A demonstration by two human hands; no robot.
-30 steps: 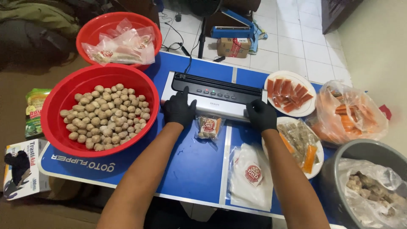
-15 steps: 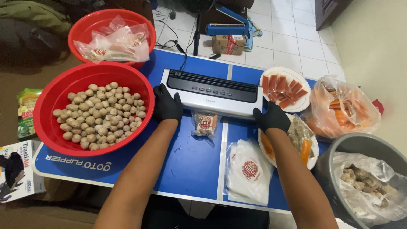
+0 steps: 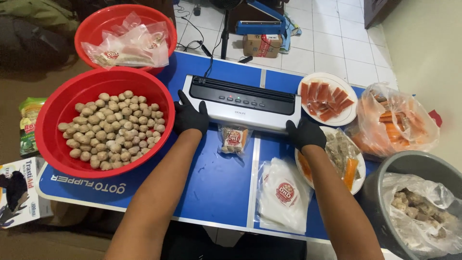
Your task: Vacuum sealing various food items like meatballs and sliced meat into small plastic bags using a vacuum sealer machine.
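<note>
- Left hand (image 3: 190, 117): black glove, fingers spread flat on the left end of the vacuum sealer (image 3: 239, 102); it was there a second ago and has not moved
- Right hand (image 3: 305, 133): black glove, now curled over the sealer's right front corner, a little lower and further out than a second ago, when it lay on the lid's right end
- Vacuum sealer: lid down, black top strip, silver front, across the back middle of the blue surface (image 3: 219, 185)
- Small food pouch (image 3: 233, 139): mouth tucked under the sealer's front edge, body lying on the surface between my hands; same place as before
- I judge the lid is being held shut on the pouch, with the press unchanged
- Big red bowl (image 3: 57, 144) of meatballs (image 3: 113, 127): just left of my left hand
- Stack of empty pouches (image 3: 283, 195): near edge, beside my right forearm
- White plate (image 3: 357, 171) of mixed pieces: touching my right hand's outer side
</note>
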